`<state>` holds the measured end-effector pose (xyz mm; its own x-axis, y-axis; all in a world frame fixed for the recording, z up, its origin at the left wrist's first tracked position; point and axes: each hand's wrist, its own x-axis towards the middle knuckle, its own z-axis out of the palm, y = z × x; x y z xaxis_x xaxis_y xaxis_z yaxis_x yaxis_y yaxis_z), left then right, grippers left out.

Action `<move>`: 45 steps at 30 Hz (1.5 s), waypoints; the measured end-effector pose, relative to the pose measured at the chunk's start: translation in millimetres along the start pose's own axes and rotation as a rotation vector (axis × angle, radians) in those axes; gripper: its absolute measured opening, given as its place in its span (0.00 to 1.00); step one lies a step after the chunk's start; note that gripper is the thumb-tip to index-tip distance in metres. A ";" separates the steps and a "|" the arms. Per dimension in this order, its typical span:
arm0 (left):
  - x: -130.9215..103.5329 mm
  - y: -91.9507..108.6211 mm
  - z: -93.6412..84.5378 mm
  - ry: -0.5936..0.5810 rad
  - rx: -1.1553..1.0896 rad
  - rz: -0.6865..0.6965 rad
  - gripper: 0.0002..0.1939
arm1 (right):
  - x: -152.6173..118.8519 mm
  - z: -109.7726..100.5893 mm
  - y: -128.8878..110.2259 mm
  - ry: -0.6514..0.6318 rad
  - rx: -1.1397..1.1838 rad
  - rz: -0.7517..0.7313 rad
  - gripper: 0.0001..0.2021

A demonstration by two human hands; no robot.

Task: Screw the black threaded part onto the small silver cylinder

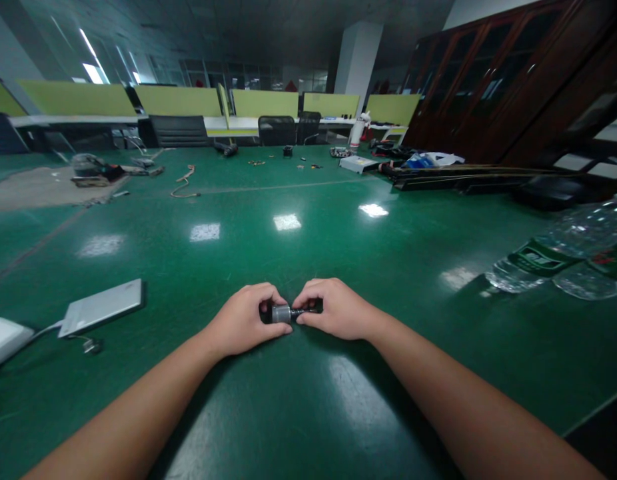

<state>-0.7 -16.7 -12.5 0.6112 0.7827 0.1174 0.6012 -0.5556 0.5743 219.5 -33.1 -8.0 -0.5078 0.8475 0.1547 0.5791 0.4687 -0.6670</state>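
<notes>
Low over the middle of the green table, my left hand (247,317) is closed around a small grey metal cylinder (281,314) with a dark end. From its right side a thin dark rod (301,311) sticks out. My right hand (336,308) pinches that rod between thumb and fingers. Cylinder and rod lie in one line, roughly level; whether they are a single piece or two is not clear. The fingers cover part of both.
At left lie a silver flat box (102,308) and a white device (6,341) joined by a cable. Clear plastic bottles (543,257) are at right. Farther back are a cord (186,181), a metal case (357,163) and dark long strips (448,177).
</notes>
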 end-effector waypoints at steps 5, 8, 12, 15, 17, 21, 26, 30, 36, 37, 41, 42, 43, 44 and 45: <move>-1.6 2.5 -2.0 -0.001 0.007 0.035 0.16 | 0.5 2.1 -1.7 0.006 -0.021 -0.003 0.07; -1.4 3.6 -2.6 0.000 -0.008 0.041 0.13 | 0.6 2.2 -2.4 0.009 -0.045 -0.011 0.07; 0.1 3.0 -1.8 0.010 -0.026 0.021 0.12 | 0.9 3.1 -2.1 0.006 -0.060 -0.023 0.08; 0.6 2.1 -0.6 0.013 -0.039 0.017 0.11 | 1.2 3.3 -2.6 -0.004 -0.071 -0.026 0.08; 0.5 1.7 0.0 0.012 -0.041 0.019 0.11 | 1.2 2.9 -3.6 -0.012 -0.078 -0.017 0.08; 0.0 1.9 -0.1 0.015 -0.029 0.034 0.11 | 0.8 1.7 -5.7 -0.020 -0.078 -0.031 0.07; -0.3 4.0 -1.6 0.014 -0.025 0.040 0.12 | 0.4 -0.1 -6.2 -0.032 -0.074 -0.037 0.07; -0.7 4.7 -1.9 0.025 -0.023 0.059 0.11 | -0.1 -2.2 -4.6 -0.041 -0.081 -0.049 0.07; -0.6 4.0 -1.5 0.036 -0.023 0.069 0.11 | -1.0 -5.3 -3.9 -0.058 -0.098 -0.042 0.07; -0.6 4.0 -1.5 0.035 -0.023 0.068 0.11 | -1.0 -5.7 -4.1 -0.061 -0.099 -0.040 0.07; -0.8 3.7 -1.5 0.030 -0.026 0.061 0.11 | -0.9 -7.5 -4.4 -0.068 -0.095 -0.033 0.07; -0.9 3.5 -1.5 0.029 -0.029 0.058 0.11 | -1.0 -7.9 -4.2 -0.070 -0.094 -0.030 0.07; -1.0 3.3 -1.5 0.027 -0.032 0.056 0.12 | -1.1 -8.4 -3.9 -0.074 -0.093 -0.026 0.07; -1.1 3.2 -1.5 0.025 -0.035 0.056 0.12 | -1.2 -8.9 -3.6 -0.079 -0.095 -0.019 0.06; -1.2 3.2 -1.7 0.024 -0.037 0.056 0.12 | -1.4 -9.4 -3.0 -0.084 -0.097 -0.013 0.06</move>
<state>-0.3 -18.9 -9.5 0.6306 0.7573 0.1699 0.5462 -0.5886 0.5960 224.5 -33.4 0.7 -0.5647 0.8194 0.0982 0.6292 0.5045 -0.5913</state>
